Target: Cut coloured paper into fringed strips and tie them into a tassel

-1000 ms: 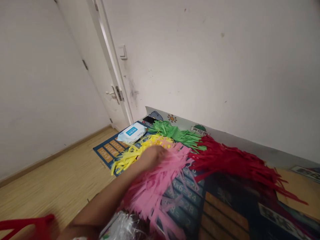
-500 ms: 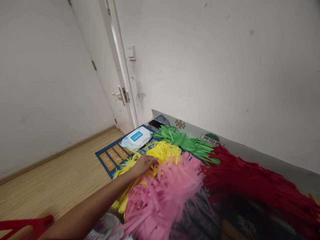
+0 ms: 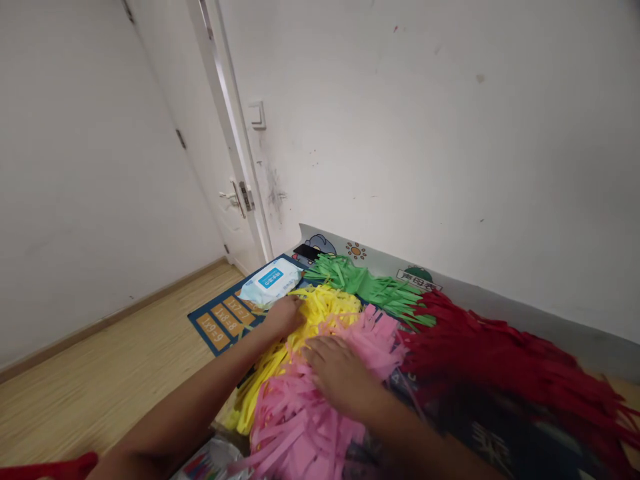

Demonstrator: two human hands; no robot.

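A yellow fringed paper bundle (image 3: 327,305) and a pink fringed bundle (image 3: 295,413) lie side by side on a printed blue mat (image 3: 200,319). My left hand (image 3: 286,316) is at the left edge of the yellow strips, its fingertips hidden among them. My right hand (image 3: 336,368) rests on the pink strips near the yellow ones, palm down with its fingers spread a little. Behind them lies a green fringed bundle (image 3: 370,283). A large red fringed bundle (image 3: 500,353) spreads to the right.
A wet-wipes pack (image 3: 273,280) and a black flat object (image 3: 309,252) lie at the mat's far end. Clear plastic packaging (image 3: 213,459) is at the near edge. A wall and a door (image 3: 235,220) stand behind.
My right hand has come into view and onto the pink strips. My left hand has moved slightly left and up, and the yellow strips lie gathered closer beside the pink.
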